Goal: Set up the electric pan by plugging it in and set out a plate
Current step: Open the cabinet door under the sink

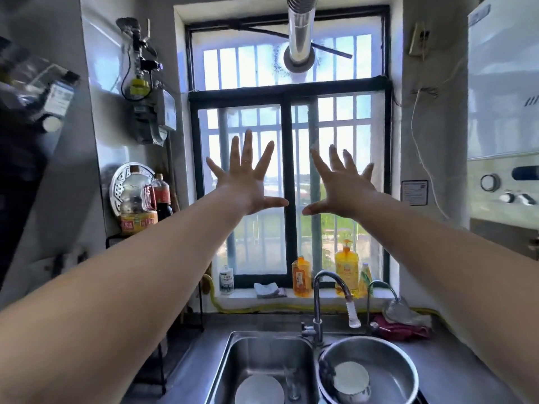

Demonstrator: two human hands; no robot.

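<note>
Both arms stretch forward at window height. My left hand (248, 179) is spread wide with the fingers apart and holds nothing. My right hand (341, 182) is spread the same way beside it, also holding nothing, and the two thumbs nearly meet. A white plate (259, 389) lies in the left basin of the steel sink (224, 363), far below the hands. A wall socket (418, 37) with a thin white cord sits high on the wall right of the window. No electric pan is in view.
A large steel bowl (390, 371) holding a small upturned bowl fills the right basin. The tap (319, 304) rises behind the sink. Detergent bottles (347, 269) stand on the windowsill. An oil bottle (137, 199) stands on a rack at left, a water heater (504, 112) at right.
</note>
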